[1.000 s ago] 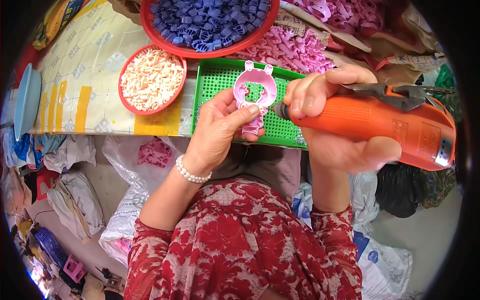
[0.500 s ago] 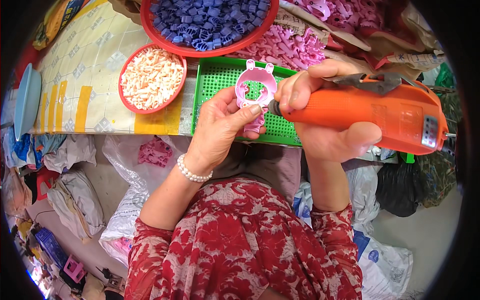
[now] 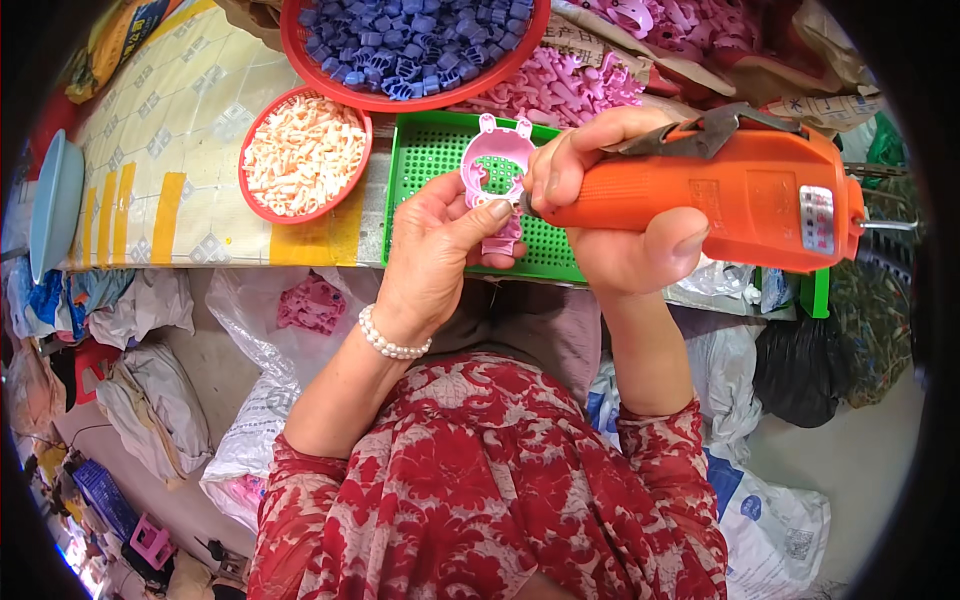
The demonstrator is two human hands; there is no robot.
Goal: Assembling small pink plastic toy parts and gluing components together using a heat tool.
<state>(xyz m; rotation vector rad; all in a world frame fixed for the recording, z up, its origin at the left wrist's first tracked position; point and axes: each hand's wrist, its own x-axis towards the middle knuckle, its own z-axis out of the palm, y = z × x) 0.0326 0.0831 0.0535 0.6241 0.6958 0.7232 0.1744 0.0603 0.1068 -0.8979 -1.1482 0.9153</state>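
Since a second ago the orange power tool (image 3: 735, 190) has risen and swung left, its nose closing in on the pink plastic part (image 3: 497, 172).

Right hand (image 3: 615, 215) is wrapped shut around the tool's body, fingers over the top and thumb underneath, with the tool's tip touching the right edge of the pink part. Left hand (image 3: 435, 250) pinches the pink part upright between thumb and fingertips, holding it just above the green perforated tray (image 3: 425, 165) at the near edge of the table (image 3: 150, 130). A pearl bracelet (image 3: 390, 340) circles the left wrist. To the left of the tray sits a small red basket (image 3: 305, 155) of pale pieces; farther away stands a larger red basket (image 3: 420, 45) of blue pieces, and a heap of pink parts (image 3: 570, 85) lies to its right. Bags and cloth lie on the floor below the table.
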